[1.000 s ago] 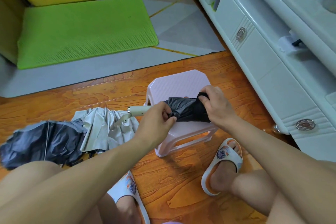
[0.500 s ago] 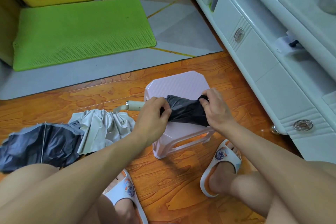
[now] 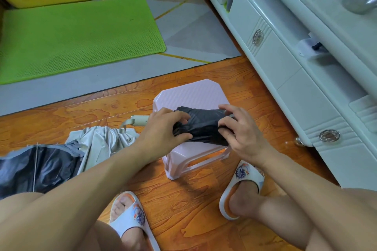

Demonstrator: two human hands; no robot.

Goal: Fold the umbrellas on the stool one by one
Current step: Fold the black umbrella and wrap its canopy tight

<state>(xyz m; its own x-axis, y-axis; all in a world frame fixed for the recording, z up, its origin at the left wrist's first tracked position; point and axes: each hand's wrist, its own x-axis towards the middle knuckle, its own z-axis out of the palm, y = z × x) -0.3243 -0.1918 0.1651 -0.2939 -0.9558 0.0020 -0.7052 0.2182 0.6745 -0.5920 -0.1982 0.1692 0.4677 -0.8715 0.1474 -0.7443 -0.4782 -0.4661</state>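
Progress: one black umbrella (image 3: 201,126) is collapsed and nearly bundled on the pink stool (image 3: 189,96); I'd judge the canopy is being gathered and wrapped, with the strap not yet fastened.
Left to do: a second umbrella (image 3: 61,159) lies loose on the wooden floor (image 3: 204,189) to the left of the stool, its canopy spread and crumpled, so it looks unfolded.
Left hand (image 3: 163,132): curled round the handle end of the black umbrella, thumb and fingers pressing the fabric.
Right hand (image 3: 240,130): grasping the far-right end of the bundle, fingers bent over the cloth.
Black umbrella's look: short, thick roll of glossy dark fabric, wrinkled, lying across the near half of the stool's surface; its cream handle (image 3: 140,118) with a loop sticks out leftward past the stool's edge.
Loose umbrella's look: silvery grey outside, dark lining showing, ribs visible as thin lines.
Nearby: a white cabinet (image 3: 285,79) stands at the right; a green mat (image 3: 77,36) lies far left.
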